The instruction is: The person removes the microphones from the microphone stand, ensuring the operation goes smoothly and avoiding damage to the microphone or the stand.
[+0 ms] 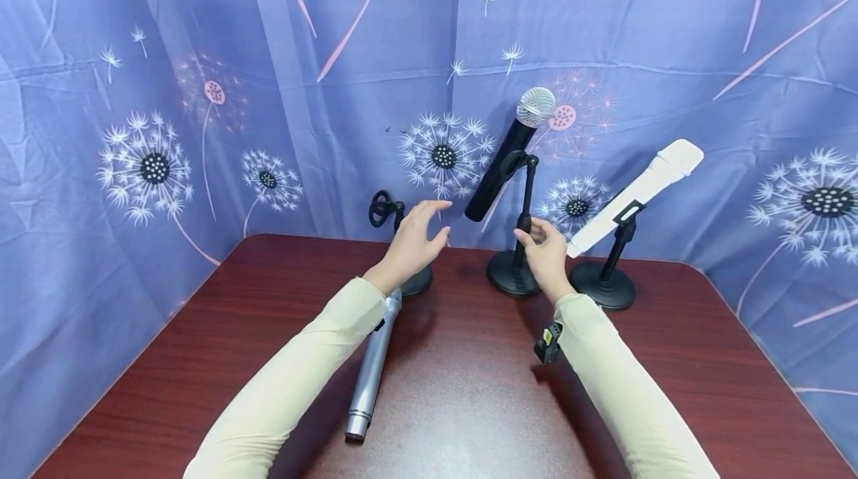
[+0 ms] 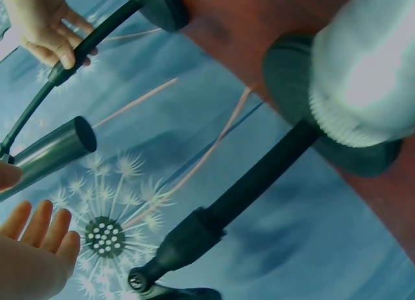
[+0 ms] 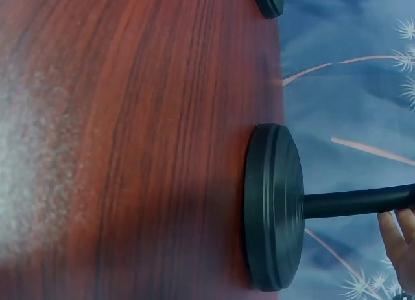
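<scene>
A black microphone with a silver mesh head sits tilted in the clip of the middle stand. My right hand grips that stand's pole between thumb and fingers, above its round base. Fingers apart and nothing between them, my left hand hovers left of the microphone's lower end. Behind the left hand is another black stand with a vacant clip; the hand and sleeve hide part of its pole. In the left wrist view, the microphone's dark end shows close to the left fingers.
On the right, a white microphone leans in a third stand. A silver microphone lies on the brown table, partly under the left forearm. A blue dandelion-print curtain hangs along the table's back edge.
</scene>
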Demonstrator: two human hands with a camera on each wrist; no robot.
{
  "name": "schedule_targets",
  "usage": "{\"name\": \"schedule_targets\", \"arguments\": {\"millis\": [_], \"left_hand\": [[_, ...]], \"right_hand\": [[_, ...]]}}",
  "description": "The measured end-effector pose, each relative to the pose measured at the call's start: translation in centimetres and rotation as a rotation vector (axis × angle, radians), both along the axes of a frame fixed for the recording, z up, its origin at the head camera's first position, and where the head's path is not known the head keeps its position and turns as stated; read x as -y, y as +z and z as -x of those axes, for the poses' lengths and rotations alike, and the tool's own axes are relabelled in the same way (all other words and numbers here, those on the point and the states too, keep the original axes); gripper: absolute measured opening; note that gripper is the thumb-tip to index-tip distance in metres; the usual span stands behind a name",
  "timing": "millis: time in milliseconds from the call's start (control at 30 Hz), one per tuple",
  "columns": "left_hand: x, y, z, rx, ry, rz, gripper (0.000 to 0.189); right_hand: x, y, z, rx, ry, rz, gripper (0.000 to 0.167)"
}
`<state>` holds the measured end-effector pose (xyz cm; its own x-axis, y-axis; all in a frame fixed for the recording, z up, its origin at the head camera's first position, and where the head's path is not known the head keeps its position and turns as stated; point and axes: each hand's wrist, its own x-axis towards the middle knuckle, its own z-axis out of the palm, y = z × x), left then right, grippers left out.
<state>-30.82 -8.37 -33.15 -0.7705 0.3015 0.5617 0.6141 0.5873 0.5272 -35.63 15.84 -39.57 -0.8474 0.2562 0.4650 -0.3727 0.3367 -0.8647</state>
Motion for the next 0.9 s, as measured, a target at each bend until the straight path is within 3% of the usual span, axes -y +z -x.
{"name": "schedule_targets", "arguments": {"millis": [400,700,900], "left_hand": [[-1.6,4.2,0.7,-0.02,-0.035,-0.085,0.047],[-2.8,6.6,0.5,-0.04,-0.029,-0.103,0.052],[-3.0,8.0,0.4,-0.055,-0.044,-0.172,0.052]], "right_hand": [[0.4,0.7,-0.8,-0.031,0.018,-0.032,0.03],[2.1,1.1,-1.9,-0.045,0.066,-0.043,0.029],[3.2,1.3,-2.6,-0.057,0.129,-0.062,0.03]]}}
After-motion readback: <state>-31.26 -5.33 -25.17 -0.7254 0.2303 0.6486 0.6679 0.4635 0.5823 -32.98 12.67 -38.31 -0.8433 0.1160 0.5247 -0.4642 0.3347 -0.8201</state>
